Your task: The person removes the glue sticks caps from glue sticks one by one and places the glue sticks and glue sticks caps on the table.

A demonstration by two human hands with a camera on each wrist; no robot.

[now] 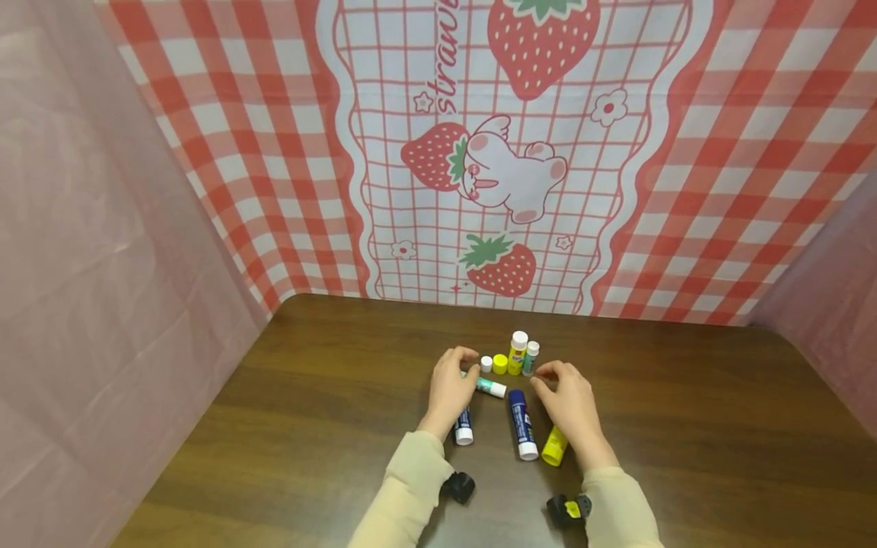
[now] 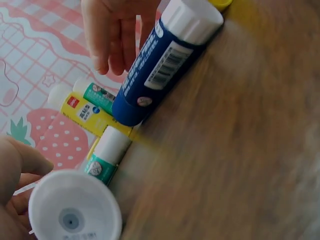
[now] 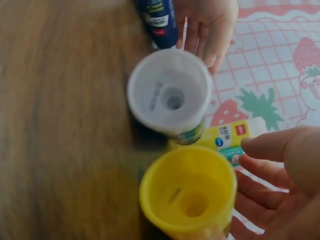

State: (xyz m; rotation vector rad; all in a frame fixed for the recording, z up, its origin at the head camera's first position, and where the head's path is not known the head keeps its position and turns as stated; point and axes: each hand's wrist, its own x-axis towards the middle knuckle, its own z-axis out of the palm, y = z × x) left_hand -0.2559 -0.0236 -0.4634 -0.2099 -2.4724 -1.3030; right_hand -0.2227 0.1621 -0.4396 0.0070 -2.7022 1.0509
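Observation:
My left hand (image 1: pixel 448 390) hovers with thumb and fingertips apart. Under its thumb lies a small green glue stick (image 1: pixel 490 387) with a white end. A blue glue stick (image 1: pixel 464 428) lies partly hidden by that wrist. My right hand (image 1: pixel 567 402) has its thumb and index fingertips close beside a small upright green glue stick (image 1: pixel 530 359), the fingers loosely bent. Touching distance from that stick, a yellow glue stick (image 1: pixel 517 356) with a white cap stands upright. Between the hands lies another blue glue stick (image 1: pixel 523 426); a yellow glue stick (image 3: pixel 187 195) lies by the right wrist.
To the left of the upright sticks sit a white cap (image 1: pixel 486 364) and a yellow cap (image 1: pixel 500 364). Everything is on a brown wooden table (image 1: pixel 308 426). A strawberry-print checked cloth (image 1: pixel 479 175) hangs behind it, with pale pink curtains (image 1: pixel 103 251) at the sides.

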